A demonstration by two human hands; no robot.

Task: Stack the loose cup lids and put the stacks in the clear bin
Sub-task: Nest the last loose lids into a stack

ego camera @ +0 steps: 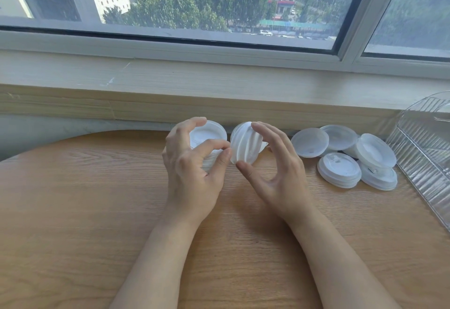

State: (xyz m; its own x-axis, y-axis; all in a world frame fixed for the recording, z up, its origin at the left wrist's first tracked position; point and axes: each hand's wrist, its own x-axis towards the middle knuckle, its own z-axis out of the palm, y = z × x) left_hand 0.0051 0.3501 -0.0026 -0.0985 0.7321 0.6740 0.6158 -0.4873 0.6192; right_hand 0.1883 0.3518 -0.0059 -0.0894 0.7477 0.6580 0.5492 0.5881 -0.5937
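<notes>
Now, working rightward from your left hand (192,162): its curled fingers grip a stack of lids (209,143) resting on the table (73,199). Just right of it, your right hand (272,162) pinches a short stack (246,145) tilted on edge, between thumb and fingertips. Square that short stack's rims to the left stack before nesting it, I'd say, or it may jam. Further right lie about six loose lids (339,169), some overlapping, so the count is unsure. One clear bin (423,148) stands just beyond them.
</notes>
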